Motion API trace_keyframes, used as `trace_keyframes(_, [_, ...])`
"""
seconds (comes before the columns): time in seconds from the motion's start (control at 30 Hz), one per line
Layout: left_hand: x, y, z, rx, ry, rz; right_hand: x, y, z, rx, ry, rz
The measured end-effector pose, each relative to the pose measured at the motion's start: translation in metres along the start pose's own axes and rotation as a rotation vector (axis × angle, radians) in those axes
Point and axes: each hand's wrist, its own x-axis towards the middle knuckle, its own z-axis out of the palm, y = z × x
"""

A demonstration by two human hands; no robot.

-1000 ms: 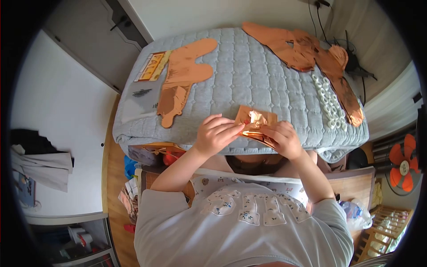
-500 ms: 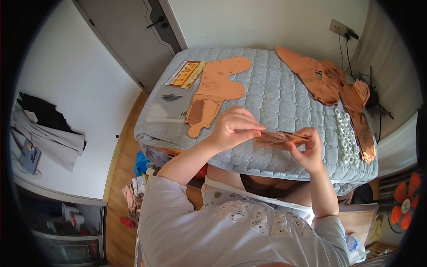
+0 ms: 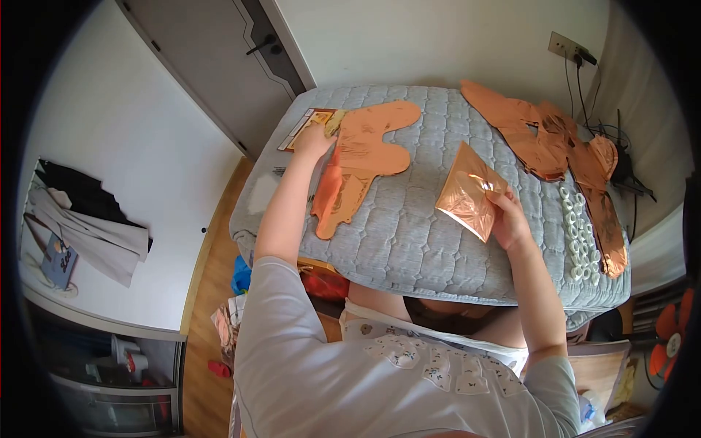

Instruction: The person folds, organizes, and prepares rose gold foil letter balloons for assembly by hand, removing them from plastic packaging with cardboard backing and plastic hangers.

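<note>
In the head view my right hand (image 3: 509, 220) grips a folded copper-coloured foil balloon (image 3: 471, 197) by its right edge, thumb on top. The foil packet is a flat, shiny square tilted above the bed. My left hand (image 3: 312, 140) is stretched out to the far left of the bed, fingers curled at a printed card (image 3: 293, 137) in yellow and brown, covering much of it. Beside that hand lies a flat copper foil balloon (image 3: 365, 146) with rounded lobes. A clear plastic bag (image 3: 269, 191) rests partly hidden under my left forearm.
The quilted grey mattress (image 3: 431, 252) carries more copper foil balloons (image 3: 548, 142) at the right. Several white rings (image 3: 575, 233) stand in rows near them. Cables (image 3: 577, 95) hang from a wall socket (image 3: 566, 45). An orange fan (image 3: 668, 328) is at lower right.
My left hand has let go of the folded foil and moved left to the printed card. My right hand now holds the packet alone, turned to show its broad face.
</note>
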Motion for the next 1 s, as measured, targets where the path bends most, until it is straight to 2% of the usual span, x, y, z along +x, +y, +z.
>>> trace_keyframes(0.13, [0.006, -0.008, 0.012, 0.009, -0.066, -0.009, -0.003, 0.003, -0.002, -0.035, 0.007, 0.013])
trace_keyframes(0.2, [0.001, -0.007, 0.007, -0.027, -0.132, -0.097, -0.002, 0.003, -0.002, -0.041, 0.013, 0.011])
trace_keyframes(0.5, [0.008, -0.028, 0.011, -0.170, -0.051, -0.038, 0.001, 0.003, -0.004, 0.006, 0.029, 0.012])
trace_keyframes(0.57, [0.023, -0.048, 0.029, -0.186, 0.097, 0.111, 0.000, 0.002, -0.003, 0.023, 0.055, -0.007])
trace_keyframes(0.6, [0.018, -0.040, 0.015, -0.064, 0.108, 0.055, 0.000, 0.001, -0.002, 0.037, 0.030, 0.002])
trace_keyframes(0.63, [0.015, -0.034, 0.008, -0.119, 0.239, 0.016, -0.002, 0.000, -0.003, 0.049, 0.013, 0.007])
trace_keyframes(0.67, [0.006, -0.018, -0.015, -0.176, 0.279, -0.072, -0.001, 0.003, -0.006, 0.056, 0.104, 0.004])
trace_keyframes(0.7, [0.004, -0.014, -0.027, -0.221, 0.415, -0.056, -0.002, 0.002, -0.008, 0.078, 0.110, -0.008])
trace_keyframes(0.73, [0.007, -0.010, -0.042, -0.290, 0.474, -0.097, -0.002, 0.001, -0.016, 0.128, 0.087, -0.026])
trace_keyframes(0.77, [-0.001, 0.001, -0.055, -0.565, 0.706, 0.077, -0.011, -0.008, -0.015, 0.192, 0.127, -0.025])
trace_keyframes(0.8, [-0.005, 0.012, -0.073, -0.769, 0.733, 0.074, -0.022, -0.018, -0.016, 0.259, 0.162, -0.030])
trace_keyframes(0.83, [-0.010, 0.024, -0.084, -1.149, 0.727, 0.142, -0.034, -0.024, -0.034, 0.260, 0.196, -0.058])
trace_keyframes(0.87, [-0.032, 0.043, -0.103, -1.242, 0.633, 0.069, -0.047, -0.028, -0.056, 0.324, 0.215, -0.053])
trace_keyframes(0.9, [-0.062, 0.083, -0.122, -1.525, 0.607, 0.063, -0.062, -0.034, -0.076, 0.388, 0.231, -0.045])
trace_keyframes(0.93, [-0.079, 0.096, -0.119, -1.544, 0.581, 0.071, -0.078, -0.041, -0.090, 0.370, 0.305, -0.174])
trace_keyframes(1.0, [-0.109, 0.112, -0.109, -1.476, 0.191, 0.126, -0.133, -0.080, -0.079, 0.455, 0.201, -0.307])
